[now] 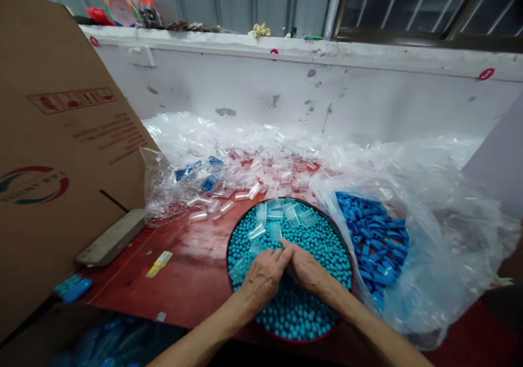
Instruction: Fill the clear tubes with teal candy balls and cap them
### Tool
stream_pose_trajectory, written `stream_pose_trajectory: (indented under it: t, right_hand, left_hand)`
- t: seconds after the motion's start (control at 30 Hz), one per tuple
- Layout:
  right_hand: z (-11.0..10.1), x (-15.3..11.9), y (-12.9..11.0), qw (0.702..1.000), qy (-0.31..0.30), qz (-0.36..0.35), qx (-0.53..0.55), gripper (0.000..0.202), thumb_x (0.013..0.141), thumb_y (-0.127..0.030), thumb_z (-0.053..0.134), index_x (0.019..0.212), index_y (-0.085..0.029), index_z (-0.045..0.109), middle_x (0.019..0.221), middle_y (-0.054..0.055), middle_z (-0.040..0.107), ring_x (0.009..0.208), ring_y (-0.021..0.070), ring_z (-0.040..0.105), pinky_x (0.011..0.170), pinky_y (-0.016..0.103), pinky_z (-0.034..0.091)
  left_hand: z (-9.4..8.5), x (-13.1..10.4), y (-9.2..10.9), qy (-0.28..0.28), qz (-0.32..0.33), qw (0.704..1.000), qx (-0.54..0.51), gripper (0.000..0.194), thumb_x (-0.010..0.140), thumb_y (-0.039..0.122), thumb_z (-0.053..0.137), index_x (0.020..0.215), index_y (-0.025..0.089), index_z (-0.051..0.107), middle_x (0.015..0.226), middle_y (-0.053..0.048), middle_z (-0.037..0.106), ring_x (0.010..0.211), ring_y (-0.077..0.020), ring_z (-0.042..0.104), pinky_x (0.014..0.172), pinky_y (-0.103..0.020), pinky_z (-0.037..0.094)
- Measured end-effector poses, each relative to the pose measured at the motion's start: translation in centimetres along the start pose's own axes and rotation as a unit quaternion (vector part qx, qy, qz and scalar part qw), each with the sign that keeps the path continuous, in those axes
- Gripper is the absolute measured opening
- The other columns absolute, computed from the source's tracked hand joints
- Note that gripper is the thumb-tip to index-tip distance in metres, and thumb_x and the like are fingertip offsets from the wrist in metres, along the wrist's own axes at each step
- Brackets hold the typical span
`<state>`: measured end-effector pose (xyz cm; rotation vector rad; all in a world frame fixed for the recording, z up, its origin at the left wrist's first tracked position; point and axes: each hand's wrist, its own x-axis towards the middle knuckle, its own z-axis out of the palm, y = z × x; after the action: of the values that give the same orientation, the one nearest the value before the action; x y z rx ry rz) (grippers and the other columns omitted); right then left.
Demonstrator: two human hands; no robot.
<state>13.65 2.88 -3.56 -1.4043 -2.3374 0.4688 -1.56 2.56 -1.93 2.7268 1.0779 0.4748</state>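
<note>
A round red-rimmed basin point(230, 242) full of teal balls point(300, 318) stands in front of me. Several small clear plastic cases point(257, 231) lie on the balls, mostly at the far and left side. Over the middle of the basin my left hand point(263, 274) and my right hand point(304, 266) meet, fingertips touching. The left fingers are bent down towards the balls, and those of the right curl in beside them. Whatever lies between or under the fingers is hidden by the hands.
Many clear cases point(273, 176) pile up behind the basin on the red table point(192, 280). To the right, a plastic bag point(441, 247) holds blue plastic parts point(373, 242). A cardboard box point(73, 138) rises at left, beside a grey bar-shaped object point(112, 239). A white wall point(253, 95) closes the back.
</note>
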Motion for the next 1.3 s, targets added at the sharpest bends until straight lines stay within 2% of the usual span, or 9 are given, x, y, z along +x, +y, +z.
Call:
stream_pose_trajectory:
  t: [0.27,0.37,0.5,0.6,0.73,0.83,0.97,1.13,1.3]
  right_hand:
    - [-1.4,-1.0,-0.4,0.999,-0.042,-0.012,0.022,0.066,0.063,-0.006,0.038,0.128,-0.008,0.026,0.113,0.015,0.051,0.109,0.0222,0.045,0.09,0.037,0.039]
    - [-2.8,-1.2,-0.7,0.995,-0.093,0.0,0.041,0.064,0.067,-0.012,0.044,0.128,-0.009,0.027,0.106,0.013,0.055,0.098,0.0226,0.051,0.081,0.034,0.042]
    - [-5.3,-1.9,-0.4,0.989,-0.135,0.039,0.045,0.039,0.071,-0.031,0.055,0.107,-0.016,0.051,0.087,0.006,0.061,0.079,0.0198,0.055,0.069,0.028,0.041]
    - [-6.3,-2.2,-0.4,0.983,-0.16,0.071,0.049,0.023,0.071,-0.037,0.056,0.082,-0.017,0.06,0.071,0.001,0.06,0.065,0.0156,0.052,0.06,0.024,0.038]
    - [-6.4,-1.9,-1.6,0.972,-0.156,0.066,0.166,0.019,0.073,-0.033,0.053,0.082,-0.017,0.059,0.068,-0.001,0.056,0.062,0.013,0.048,0.058,0.022,0.037]
    - [-6.8,-2.2,-2.2,0.929,-0.198,0.079,0.303,0.02,0.073,-0.03,0.052,0.089,-0.019,0.057,0.066,-0.005,0.052,0.056,0.0097,0.045,0.052,0.019,0.036]
    - [-8.0,-3.1,-1.2,0.904,-0.245,0.15,0.318,0.02,0.071,-0.03,0.055,0.086,-0.017,0.056,0.058,-0.006,0.046,0.048,0.0072,0.041,0.045,0.018,0.033]
    - [-7.5,-0.1,0.2,0.951,-0.149,0.126,0.239,0.03,0.075,-0.036,0.051,0.098,-0.017,0.054,0.071,-0.001,0.056,0.054,0.0102,0.05,0.048,0.02,0.038]
    - [-5.7,5.8,1.4,0.983,0.04,0.172,-0.051,0.039,0.079,-0.039,0.047,0.111,-0.016,0.047,0.098,0.011,0.059,0.089,0.0219,0.056,0.073,0.031,0.041]
  left_hand:
    - [0.3,0.3,1.1,0.063,-0.091,0.958,-0.266,0.059,0.072,0.012,0.043,0.129,0.023,0.03,0.112,-0.007,0.054,0.1,-0.0216,0.051,0.087,-0.035,0.039]
    - [-0.3,0.3,1.0,0.057,-0.122,0.927,-0.351,0.058,0.069,0.013,0.048,0.125,0.024,0.035,0.093,-0.003,0.06,0.082,-0.0183,0.055,0.077,-0.03,0.042]
    - [-0.6,-0.6,0.1,0.052,-0.181,0.897,-0.4,0.052,0.069,0.016,0.05,0.12,0.021,0.04,0.074,0.001,0.057,0.057,-0.0112,0.05,0.06,-0.024,0.041]
    - [-0.8,-1.3,0.4,0.055,-0.178,0.926,-0.328,0.049,0.071,0.019,0.05,0.119,0.022,0.041,0.086,-0.002,0.059,0.072,-0.0155,0.054,0.069,-0.029,0.043]
    - [-1.3,-1.1,2.1,0.056,-0.057,0.995,-0.059,0.051,0.074,0.014,0.045,0.123,0.025,0.036,0.119,-0.009,0.047,0.113,-0.0272,0.038,0.092,-0.046,0.028]
    - [-1.6,-0.7,2.3,-0.003,-0.022,0.999,0.035,0.034,0.08,0.011,0.033,0.11,0.018,0.047,0.095,-0.01,0.057,0.093,-0.0247,0.051,0.081,-0.04,0.038]
    - [-1.7,-1.4,0.9,-0.036,-0.063,0.995,0.067,0.025,0.082,0.014,0.028,0.085,0.017,0.053,0.076,-0.007,0.057,0.07,-0.0195,0.053,0.065,-0.031,0.041]
    - [-1.3,-2.5,0.9,-0.022,-0.112,0.993,0.035,0.032,0.081,0.017,0.033,0.112,0.018,0.039,0.085,-0.008,0.057,0.079,-0.0197,0.053,0.068,-0.03,0.04]
    - [-0.6,-1.6,0.8,-0.01,-0.184,0.982,0.037,0.018,0.081,0.019,0.034,0.092,0.017,0.048,0.086,-0.007,0.055,0.081,-0.0194,0.051,0.069,-0.03,0.04]
